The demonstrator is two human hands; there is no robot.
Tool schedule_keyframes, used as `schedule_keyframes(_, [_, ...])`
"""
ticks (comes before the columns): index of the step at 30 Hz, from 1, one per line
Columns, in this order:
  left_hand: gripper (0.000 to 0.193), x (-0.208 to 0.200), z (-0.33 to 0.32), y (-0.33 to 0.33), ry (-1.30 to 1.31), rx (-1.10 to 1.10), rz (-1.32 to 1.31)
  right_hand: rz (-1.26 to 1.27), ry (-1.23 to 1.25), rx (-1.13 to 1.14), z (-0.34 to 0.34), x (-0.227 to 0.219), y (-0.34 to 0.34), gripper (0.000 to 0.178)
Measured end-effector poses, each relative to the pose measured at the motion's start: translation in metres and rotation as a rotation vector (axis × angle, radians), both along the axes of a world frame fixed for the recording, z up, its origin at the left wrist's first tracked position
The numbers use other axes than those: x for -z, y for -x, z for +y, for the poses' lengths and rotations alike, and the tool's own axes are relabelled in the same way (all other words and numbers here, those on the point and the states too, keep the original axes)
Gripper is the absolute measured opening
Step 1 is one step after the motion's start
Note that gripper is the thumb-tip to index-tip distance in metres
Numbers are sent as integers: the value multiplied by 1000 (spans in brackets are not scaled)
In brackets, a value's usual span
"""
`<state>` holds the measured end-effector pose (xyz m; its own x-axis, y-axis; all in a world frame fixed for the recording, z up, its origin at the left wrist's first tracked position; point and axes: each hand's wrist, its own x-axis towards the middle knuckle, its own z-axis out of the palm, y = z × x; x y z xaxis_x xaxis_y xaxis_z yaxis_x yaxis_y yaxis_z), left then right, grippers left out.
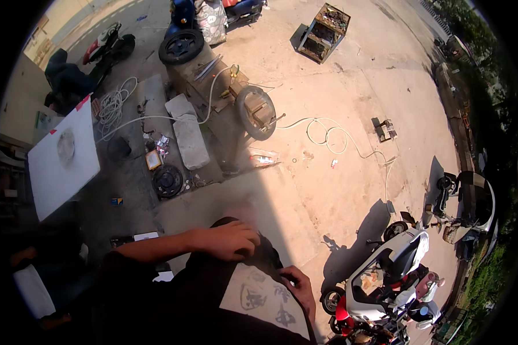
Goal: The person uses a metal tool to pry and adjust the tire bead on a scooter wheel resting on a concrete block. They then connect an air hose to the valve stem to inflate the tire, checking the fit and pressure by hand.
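Observation:
My left hand [233, 240] lies across the front of my dark clothing, its fingers curled in and pressed together. Whatever it grips, if anything, is hidden under the fingers. Lower and to the right, my right hand [300, 287] rests against the side of my dark clothing, beside a pale printed panel [265, 299] on it. Its fingers bend inward and their tips are out of sight. Neither hand touches any object on the ground.
Ahead lie a tyre [256, 113], a stone slab [189, 133], a black wheel hub [167, 181] and a pale hose [331, 135]. A white board [66, 149] stands left. Parked scooters [380, 276] fill the lower right; a metal rack [323, 33] stands far off. Another person's hand [23, 256] shows at lower left.

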<state>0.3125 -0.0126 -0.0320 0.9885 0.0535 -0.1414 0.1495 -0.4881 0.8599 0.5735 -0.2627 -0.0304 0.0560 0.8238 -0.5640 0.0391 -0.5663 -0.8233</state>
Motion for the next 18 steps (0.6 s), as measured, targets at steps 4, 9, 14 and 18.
schedule_keyframes(4, [16,50,44,-56,36,1,65,-119,55,-122,74,26,-72,20])
schedule_keyframes(9, [17,87,135,-151,-62,-30,78,-323,-15,-285,191,60,-161,19])
schedule_keyframes(14, [20,91,219,-241,-186,-8,47,-324,-192,-411,281,79,-252,20])
schedule_keyframes(18, [19,105,277,-288,-230,7,92,-361,-243,-418,355,101,-296,13])
